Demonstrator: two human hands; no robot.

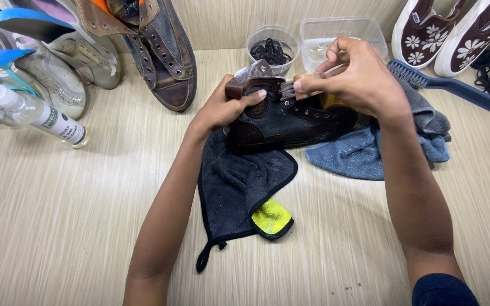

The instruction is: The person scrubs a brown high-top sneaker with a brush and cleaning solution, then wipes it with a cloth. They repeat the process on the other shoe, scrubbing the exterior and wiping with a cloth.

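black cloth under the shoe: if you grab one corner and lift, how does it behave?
The black cloth probably hangs limp: it lies creased, one corner folded to show yellow. It looks light. The dark shoe held by the left hand rests on it, so it would likely drag.

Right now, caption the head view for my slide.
Left hand steadies a black high-top shoe on a dark cloth while the right hand brushes it.

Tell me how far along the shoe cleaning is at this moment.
Done: laces sit removed in the round tub. In hand: the left hand steadies the black high-top shoe on the black cloth while the right hand works a small brush along its eyelets. Left: the worn boot and pale shoes lie untouched nearby.
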